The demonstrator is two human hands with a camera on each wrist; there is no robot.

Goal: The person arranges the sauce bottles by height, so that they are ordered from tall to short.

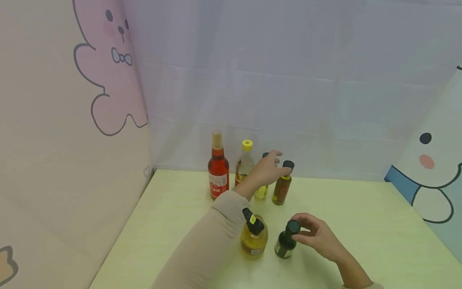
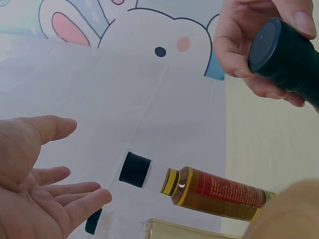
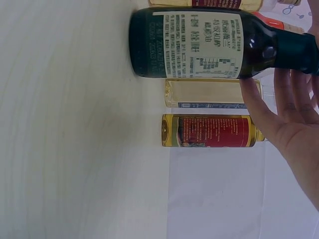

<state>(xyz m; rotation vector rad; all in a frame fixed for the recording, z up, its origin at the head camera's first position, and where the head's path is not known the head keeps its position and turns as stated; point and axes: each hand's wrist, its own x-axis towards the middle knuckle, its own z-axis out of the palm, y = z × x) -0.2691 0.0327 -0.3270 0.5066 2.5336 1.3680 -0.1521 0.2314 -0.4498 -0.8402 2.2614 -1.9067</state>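
Note:
My left hand (image 1: 266, 170) reaches to the back group of bottles, its fingers spread with nothing between them. Nearest to it is a brown-amber bottle (image 1: 281, 192) with a dark cap and red label; in the left wrist view a gap shows between hand and cap. A slim bottle of pale yellow liquid (image 1: 261, 193) stands partly hidden behind the left hand. At the front, my right hand (image 1: 319, 237) holds a dark green sauce bottle (image 1: 285, 244) round its neck, thumb and fingers on either side. Its white printed label (image 3: 203, 45) faces the right wrist camera.
Left of the dark bottle stands a round yellow bottle (image 1: 254, 243) with a black top, close to my left sleeve. Farther back are a tall red bottle (image 1: 218, 166) and a yellow-capped clear bottle (image 1: 246, 162). Cloth walls (image 1: 288, 100) border the pale table (image 1: 361, 224).

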